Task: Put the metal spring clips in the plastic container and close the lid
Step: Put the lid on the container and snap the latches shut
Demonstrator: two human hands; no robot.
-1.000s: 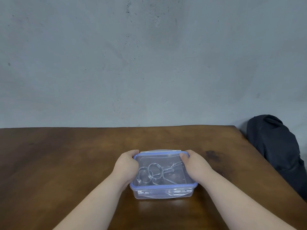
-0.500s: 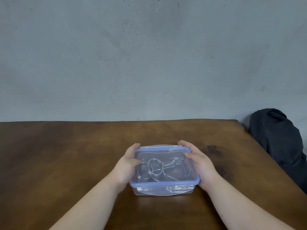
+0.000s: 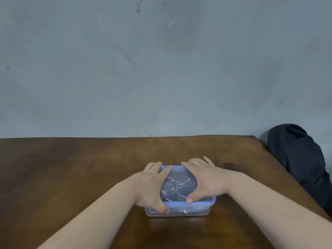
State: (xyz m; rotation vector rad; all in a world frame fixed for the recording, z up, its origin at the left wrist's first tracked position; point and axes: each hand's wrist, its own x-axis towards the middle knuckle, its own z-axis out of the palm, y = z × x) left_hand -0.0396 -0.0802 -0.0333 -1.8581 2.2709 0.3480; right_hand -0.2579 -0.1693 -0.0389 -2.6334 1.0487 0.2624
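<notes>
Metal spring clips (image 3: 177,186) are lying inside a clear plastic container (image 3: 179,212), showing through its see-through lid (image 3: 180,174) as looped wire shapes. That container is sitting on a brown wooden table (image 3: 71,168), nearer the front edge than the back edge and somewhat right of the middle. Going from left to right, the left hand (image 3: 150,187) is resting on the left part of the lid, fingers spread and lying flat toward the far rim, thumb reaching down over the blue front rim (image 3: 201,203) near the front left corner; it is pressing rather than clasping anything. Beside it, the right hand (image 3: 204,182) is covering the right part of the lid the same way, fingers splayed toward the far edge and thumb tip touching the blue front rim. The two hands are apart, with the clips visible between them. Past the table's right edge a dark bag (image 3: 298,159) is slumping against the grey wall (image 3: 161,69).
</notes>
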